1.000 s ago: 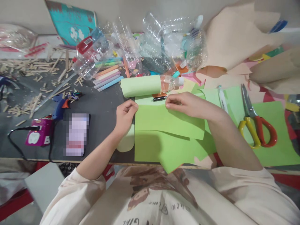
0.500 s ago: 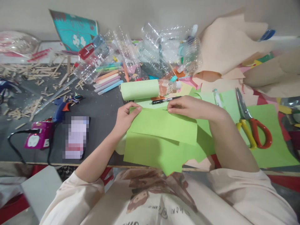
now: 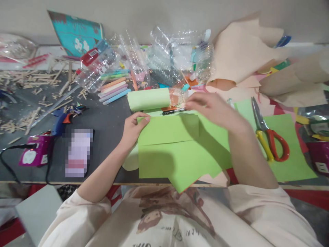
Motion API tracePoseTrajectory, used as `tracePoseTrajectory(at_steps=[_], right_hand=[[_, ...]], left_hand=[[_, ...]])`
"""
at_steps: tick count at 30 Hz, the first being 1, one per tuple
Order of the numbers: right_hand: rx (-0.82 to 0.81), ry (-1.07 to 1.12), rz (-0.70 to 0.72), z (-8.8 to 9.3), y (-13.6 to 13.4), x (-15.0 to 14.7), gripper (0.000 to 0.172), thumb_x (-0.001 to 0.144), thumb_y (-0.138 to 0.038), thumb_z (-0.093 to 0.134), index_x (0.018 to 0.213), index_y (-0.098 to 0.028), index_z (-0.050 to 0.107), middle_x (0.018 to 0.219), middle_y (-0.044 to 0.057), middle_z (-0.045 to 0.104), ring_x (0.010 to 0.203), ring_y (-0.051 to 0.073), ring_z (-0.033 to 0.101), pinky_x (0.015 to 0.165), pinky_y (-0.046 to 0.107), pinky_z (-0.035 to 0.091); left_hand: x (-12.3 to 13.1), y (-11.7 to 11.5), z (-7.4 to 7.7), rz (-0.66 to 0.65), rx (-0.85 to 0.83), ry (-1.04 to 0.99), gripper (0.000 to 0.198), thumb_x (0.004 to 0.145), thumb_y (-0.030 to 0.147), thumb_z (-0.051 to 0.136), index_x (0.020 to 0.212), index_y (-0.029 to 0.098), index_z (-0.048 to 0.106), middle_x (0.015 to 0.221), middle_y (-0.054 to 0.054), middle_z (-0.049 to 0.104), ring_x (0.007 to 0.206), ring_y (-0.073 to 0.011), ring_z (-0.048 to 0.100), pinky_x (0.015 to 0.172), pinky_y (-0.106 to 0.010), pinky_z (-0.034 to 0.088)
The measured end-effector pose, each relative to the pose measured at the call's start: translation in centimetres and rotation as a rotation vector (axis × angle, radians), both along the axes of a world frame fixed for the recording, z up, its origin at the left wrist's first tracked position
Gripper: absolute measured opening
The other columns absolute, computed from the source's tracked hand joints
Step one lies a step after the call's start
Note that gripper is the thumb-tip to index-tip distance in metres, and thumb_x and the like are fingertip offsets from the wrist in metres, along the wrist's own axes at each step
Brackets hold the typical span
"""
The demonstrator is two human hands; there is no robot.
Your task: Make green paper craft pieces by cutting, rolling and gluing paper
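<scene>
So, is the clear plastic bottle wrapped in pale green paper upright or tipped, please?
Tipped: the wrapped bottle lies on its side, clear end near the right hand.

White apple sign [image 3: 27, 157] on purple box [image 3: 38, 145]; shirt lettering [image 3: 189, 234] hardly legible.

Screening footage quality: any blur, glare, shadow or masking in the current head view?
Head view: right hand looks smeared, probably motion blur, left hand sharper; head view: dark shadows on the green paper; head view: bright glints on clear bottles; head view: phone screen pixelated, unreadable.
</scene>
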State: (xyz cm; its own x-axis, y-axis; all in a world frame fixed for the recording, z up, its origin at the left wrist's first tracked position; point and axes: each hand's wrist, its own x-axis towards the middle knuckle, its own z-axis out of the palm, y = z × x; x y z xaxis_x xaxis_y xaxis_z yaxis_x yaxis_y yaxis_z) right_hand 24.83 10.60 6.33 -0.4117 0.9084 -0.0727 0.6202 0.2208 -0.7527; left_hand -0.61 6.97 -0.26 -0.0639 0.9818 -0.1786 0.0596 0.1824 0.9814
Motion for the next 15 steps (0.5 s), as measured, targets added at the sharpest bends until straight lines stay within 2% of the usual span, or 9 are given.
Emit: tracePoseTrajectory(at_steps=[3, 6, 9, 12, 15], right_hand=[[-0.046, -0.069, 0.242, -1.1, -1.8, -4.7, 0.018, 0.090, -0.028, 0.050, 0.094, -0.018, 0.064, 0.098, 0.009, 0.069, 0.082, 0.021, 0.059, 0.070, 0.029, 0.038], [-0.045, -0.161, 0.255, -2.0, -2.8, -6.8, 0.021, 0.091, -0.023, 0.043, 0.089, -0.017, 0.064, 0.087, 0.008, 0.067, 0.073, 0.018, 0.054, 0.063, 0.027, 0.032], [-0.040, -0.164, 0.234, -2.3, -3.0, -7.0, 0.022, 0.089, -0.021, 0.042, 0.077, -0.018, 0.060, 0.072, 0.004, 0.061, 0.062, 0.015, 0.046, 0.058, 0.027, 0.027], [-0.047, -0.136, 0.269, -2.1, -2.5, -6.3, 0.017, 0.083, -0.018, 0.046, 0.069, -0.019, 0.056, 0.066, 0.001, 0.057, 0.058, 0.013, 0.043, 0.058, 0.027, 0.026], [-0.054, -0.085, 0.275, -1.3, -1.6, -5.0, 0.014, 0.080, -0.018, 0.048, 0.067, -0.019, 0.054, 0.065, 0.000, 0.056, 0.057, 0.012, 0.044, 0.058, 0.027, 0.028]], left_hand=[[0.6, -0.7, 0.1, -0.148, 0.060, 0.148, 0.018, 0.068, 0.035, 0.068, 0.069, 0.018, 0.064, 0.069, 0.000, 0.066, 0.058, -0.0121, 0.055, 0.055, -0.024, 0.044], [0.8, -1.1, 0.0, -0.220, 0.152, 0.300, 0.014, 0.072, 0.032, 0.064, 0.068, 0.019, 0.065, 0.071, -0.001, 0.068, 0.065, -0.0141, 0.058, 0.064, -0.026, 0.045], [0.9, -1.3, 0.0, -0.255, 0.198, 0.335, 0.013, 0.073, 0.032, 0.061, 0.068, 0.020, 0.064, 0.071, -0.001, 0.069, 0.067, -0.0144, 0.058, 0.067, -0.027, 0.046], [0.7, -1.3, 0.3, -0.270, 0.204, 0.300, 0.014, 0.072, 0.031, 0.062, 0.065, 0.020, 0.062, 0.066, 0.000, 0.065, 0.062, -0.0132, 0.055, 0.064, -0.026, 0.044], [0.0, -0.8, 0.5, -0.117, 0.199, 0.229, 0.014, 0.069, 0.031, 0.064, 0.062, 0.020, 0.059, 0.063, 0.001, 0.061, 0.059, -0.0123, 0.052, 0.059, -0.025, 0.041]])
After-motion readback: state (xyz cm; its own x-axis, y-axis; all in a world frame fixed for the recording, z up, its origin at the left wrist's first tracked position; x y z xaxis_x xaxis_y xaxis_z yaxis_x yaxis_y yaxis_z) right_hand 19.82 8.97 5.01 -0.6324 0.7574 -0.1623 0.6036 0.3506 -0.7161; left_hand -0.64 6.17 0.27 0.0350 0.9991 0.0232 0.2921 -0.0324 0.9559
